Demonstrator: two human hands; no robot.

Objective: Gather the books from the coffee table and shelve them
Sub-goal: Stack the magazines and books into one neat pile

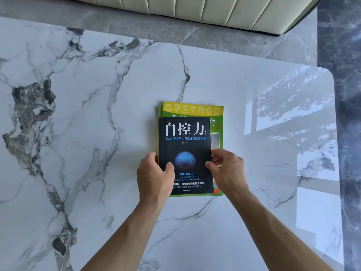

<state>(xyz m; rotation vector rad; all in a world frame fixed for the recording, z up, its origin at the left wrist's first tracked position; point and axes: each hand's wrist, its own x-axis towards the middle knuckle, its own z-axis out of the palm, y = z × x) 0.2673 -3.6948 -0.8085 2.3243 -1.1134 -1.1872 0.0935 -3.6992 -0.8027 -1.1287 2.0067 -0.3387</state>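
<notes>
Black book (185,145) lay atop green books (192,110) btwn both hands: left hand (154,177) & right hand (227,169) each half-curled, gripping its side edges w/ thumbs on cover.

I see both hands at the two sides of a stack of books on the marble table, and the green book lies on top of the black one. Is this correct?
Not quite. In the head view the black book lies on top of the green book. The rest holds: the left hand and right hand are at the stack's two sides, on the marble table.
</notes>
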